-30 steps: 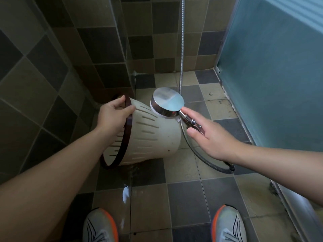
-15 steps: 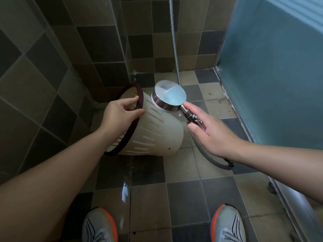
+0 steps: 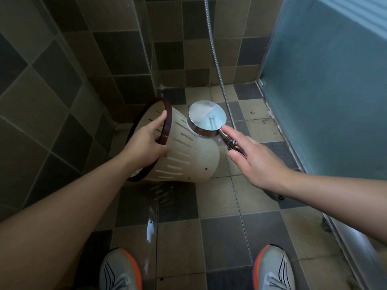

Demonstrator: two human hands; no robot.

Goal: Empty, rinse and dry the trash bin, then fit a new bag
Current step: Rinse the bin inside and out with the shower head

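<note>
Plastic, thin and slotted, the trash bin (image 3: 188, 151) looks light and stiff but likely slick when wet; its dark rim (image 3: 165, 124) seems the surest hold. It hangs tipped on its side above the tiled floor (image 3: 219, 237), the left hand (image 3: 146, 141) gripping that rim, fingers (image 3: 159, 120) curled inside. The right hand (image 3: 257, 162) holds the shower head (image 3: 207, 118) by its handle against the bin's wall. Tiled walls and a frosted panel (image 3: 324, 91) close in the wet corner.
</note>
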